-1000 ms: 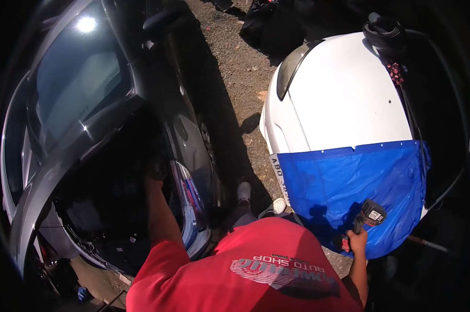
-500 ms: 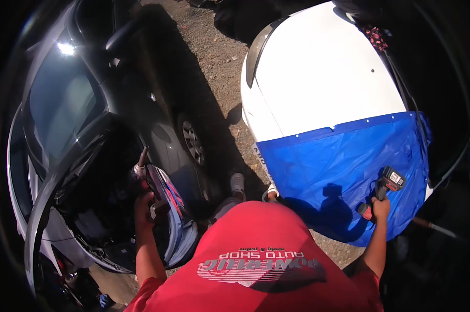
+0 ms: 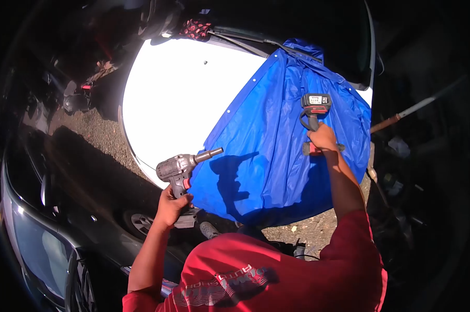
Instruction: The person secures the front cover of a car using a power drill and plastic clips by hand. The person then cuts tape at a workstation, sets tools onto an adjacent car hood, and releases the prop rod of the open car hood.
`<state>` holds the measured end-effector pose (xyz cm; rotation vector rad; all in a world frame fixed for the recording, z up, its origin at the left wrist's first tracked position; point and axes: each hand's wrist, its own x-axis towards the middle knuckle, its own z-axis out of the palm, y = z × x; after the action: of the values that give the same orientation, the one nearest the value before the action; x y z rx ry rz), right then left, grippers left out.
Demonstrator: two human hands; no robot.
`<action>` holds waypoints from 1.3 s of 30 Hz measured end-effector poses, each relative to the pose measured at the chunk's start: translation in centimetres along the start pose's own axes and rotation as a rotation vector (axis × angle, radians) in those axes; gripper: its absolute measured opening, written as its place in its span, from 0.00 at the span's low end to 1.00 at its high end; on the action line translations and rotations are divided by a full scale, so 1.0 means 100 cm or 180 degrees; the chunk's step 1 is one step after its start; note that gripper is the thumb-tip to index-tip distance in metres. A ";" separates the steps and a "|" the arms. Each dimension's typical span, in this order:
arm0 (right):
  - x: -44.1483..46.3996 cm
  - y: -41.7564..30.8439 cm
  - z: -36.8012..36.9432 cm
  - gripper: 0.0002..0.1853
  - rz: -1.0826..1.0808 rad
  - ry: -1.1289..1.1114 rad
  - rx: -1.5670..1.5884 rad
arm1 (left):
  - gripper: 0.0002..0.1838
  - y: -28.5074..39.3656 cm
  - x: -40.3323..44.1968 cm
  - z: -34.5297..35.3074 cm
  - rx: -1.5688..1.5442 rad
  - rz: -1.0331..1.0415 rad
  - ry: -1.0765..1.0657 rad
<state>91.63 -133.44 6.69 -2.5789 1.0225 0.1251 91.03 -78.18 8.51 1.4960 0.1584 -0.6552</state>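
My left hand (image 3: 173, 205) is wrapped round the handle of a grey impact wrench (image 3: 176, 167), held up with its long socket pointing right, near the edge of the white hood. Over the blue cover (image 3: 256, 151), my right hand (image 3: 322, 137) grips a second cordless tool (image 3: 313, 122) by its handle, its black and red battery pointing away from me. The wrench's shadow falls on the cover. The cover lies over part of the white car's hood (image 3: 185, 99).
A dark car (image 3: 79, 192) stands at the lower left, its wheel (image 3: 140, 222) partly visible. Patterned red and black cloth (image 3: 195, 29) lies near the white car's windshield. A rod (image 3: 412, 110) extends at right. Gravel ground (image 3: 97, 130) shows between the cars.
The view has turned from the dark car toward the white one. My left hand has come out of the dark car's open bay with the impact wrench. My right hand still holds its tool.
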 end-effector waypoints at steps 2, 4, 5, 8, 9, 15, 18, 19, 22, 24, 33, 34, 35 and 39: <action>0.008 0.003 0.004 0.28 0.0002 0.0075 0.0076 | 0.18 0.018 0.049 0.054 0.0003 0.0000 -0.0357; 0.015 0.009 0.011 0.25 -0.0005 -0.0023 0.0119 | 0.19 0.025 0.096 0.106 0.0003 0.0034 -0.0631; 0.018 0.012 0.017 0.25 0.0023 0.0029 0.0153 | 0.17 0.030 0.116 0.133 0.0063 0.0088 -0.0662; 0.020 0.015 0.027 0.25 0.0102 -0.0042 0.0224 | 0.15 0.028 0.176 0.198 0.0173 0.0186 -0.0738; 0.015 0.011 0.023 0.26 0.0127 -0.0057 0.0222 | 0.15 0.025 0.196 0.216 0.0191 0.0204 -0.0736; 0.011 0.018 0.034 0.32 -0.0003 0.0065 0.0149 | 0.14 0.026 0.277 0.304 0.0097 0.0417 -0.0524; 0.011 0.021 0.039 0.33 -0.0096 0.0147 0.0153 | 0.14 0.023 0.313 0.327 0.0320 0.0694 -0.0336; 0.010 0.021 0.039 0.33 -0.0092 0.0123 0.0209 | 0.16 0.024 0.324 0.333 0.0376 0.0714 -0.0275; 0.008 0.021 0.039 0.32 -0.0139 0.0153 0.0273 | 0.18 0.031 0.345 0.347 0.0527 0.0744 -0.0190; 0.010 0.022 0.043 0.31 -0.0148 0.0151 0.0246 | 0.21 0.041 0.348 0.354 0.1126 0.0784 0.0133; 0.014 0.021 0.048 0.32 -0.0208 0.0288 0.0212 | 0.30 0.076 0.323 0.352 0.2679 0.0916 0.0165; 0.015 0.022 0.048 0.32 -0.0278 0.0278 0.0208 | 0.30 0.077 0.322 0.349 0.2656 0.0911 0.0234; 0.017 0.023 0.050 0.32 -0.0291 0.0318 0.0209 | 0.32 0.077 0.321 0.346 0.2739 0.0884 0.0170; 0.021 0.031 0.058 0.33 -0.0358 0.0360 0.0101 | 0.37 0.079 0.309 0.320 0.2635 0.0795 -0.0012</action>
<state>91.36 -134.78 -0.04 -2.6327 0.9073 -0.0661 110.82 -118.50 3.61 2.2575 -0.3435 -0.5401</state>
